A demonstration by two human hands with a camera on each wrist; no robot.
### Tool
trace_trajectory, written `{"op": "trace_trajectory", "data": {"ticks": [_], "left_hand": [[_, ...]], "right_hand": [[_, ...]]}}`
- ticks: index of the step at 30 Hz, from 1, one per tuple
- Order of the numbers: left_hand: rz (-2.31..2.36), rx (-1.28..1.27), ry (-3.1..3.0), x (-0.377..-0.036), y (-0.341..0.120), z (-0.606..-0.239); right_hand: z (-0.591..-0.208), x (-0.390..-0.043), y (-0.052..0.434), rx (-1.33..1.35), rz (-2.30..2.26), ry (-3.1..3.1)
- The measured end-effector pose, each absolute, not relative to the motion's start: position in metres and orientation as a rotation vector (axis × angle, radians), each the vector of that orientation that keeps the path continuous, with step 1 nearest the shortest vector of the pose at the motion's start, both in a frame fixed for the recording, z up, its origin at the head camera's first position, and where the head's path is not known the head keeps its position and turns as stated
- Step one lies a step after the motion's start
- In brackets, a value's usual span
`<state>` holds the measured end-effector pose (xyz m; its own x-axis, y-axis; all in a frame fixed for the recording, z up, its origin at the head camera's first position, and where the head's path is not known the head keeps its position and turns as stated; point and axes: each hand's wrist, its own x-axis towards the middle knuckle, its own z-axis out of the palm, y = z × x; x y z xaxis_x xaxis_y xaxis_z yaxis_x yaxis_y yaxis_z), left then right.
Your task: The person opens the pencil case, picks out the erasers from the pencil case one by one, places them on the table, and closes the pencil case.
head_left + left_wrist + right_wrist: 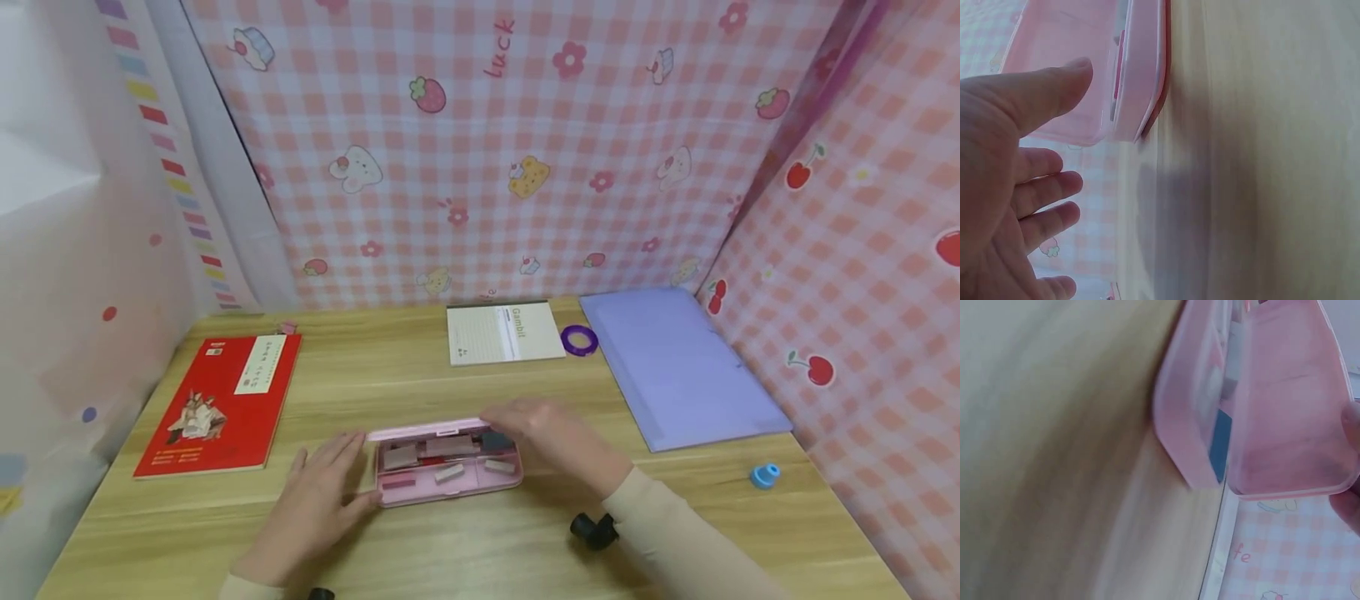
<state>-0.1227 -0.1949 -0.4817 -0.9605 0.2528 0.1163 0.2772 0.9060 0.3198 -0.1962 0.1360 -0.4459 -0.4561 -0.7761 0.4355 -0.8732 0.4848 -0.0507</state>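
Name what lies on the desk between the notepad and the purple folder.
In the head view, a purple tape ring lies between the notepad and the folder.

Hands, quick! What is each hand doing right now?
Left hand: open, fingers straight, beside the pink case.
Right hand: on the case's lid; its grip cannot be told.
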Motion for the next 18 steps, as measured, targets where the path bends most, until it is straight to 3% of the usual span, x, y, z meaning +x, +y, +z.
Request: {"op": "trace_trajectory", "data": {"ticks": [18], "left_hand": [[-0.677,-0.401,-3.056,-0.137,-0.176,-0.493]], "right_hand": [[-0.451,-0.234,0.135,1.237,0.216,-2.485]]}}
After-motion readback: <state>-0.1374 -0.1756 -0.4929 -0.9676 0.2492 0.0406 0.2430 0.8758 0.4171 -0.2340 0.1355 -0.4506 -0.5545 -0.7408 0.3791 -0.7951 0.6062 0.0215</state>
